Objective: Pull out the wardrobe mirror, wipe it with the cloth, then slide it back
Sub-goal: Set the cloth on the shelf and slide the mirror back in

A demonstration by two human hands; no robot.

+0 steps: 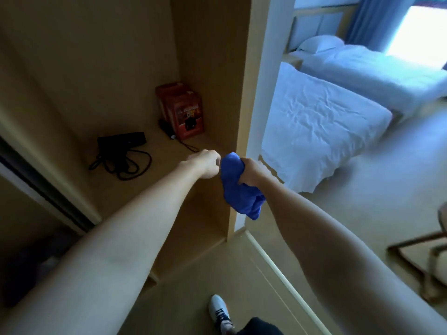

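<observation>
Inside the open wooden wardrobe (101, 68), far left of centre, on its floor: one red cardboard box (183, 110), upright in the far right corner; one small black cylindrical object (167, 129) lying just beside the box on its left; one black corded appliance (121, 146) with its cable looped loosely on the near side, well apart from the box.

At the wardrobe's right edge: a tall, light wooden vertical panel (242, 93), seen edge-on. Whether this is the mirror cannot be told; no reflecting face shows.

Left hand (205, 165): fingers curled into a fist just left of the panel's edge. Whether it holds anything cannot be told.

Right hand (251, 172): fingers wrapped round a bunched bright blue cloth (239, 189), which hangs below the fist, just right of the left hand and in front of the panel's edge.

Right of the panel, far side of the room: two beds with white sheets (314, 112), the near one creased; a white pillow (319, 44) on the far one; blue curtains (370, 18) beside a bright window.

Near right: a wooden chair frame (418, 245), partly cut off.

Near centre, on the floor: one white lace-up shoe (220, 310) on the person's foot.
</observation>
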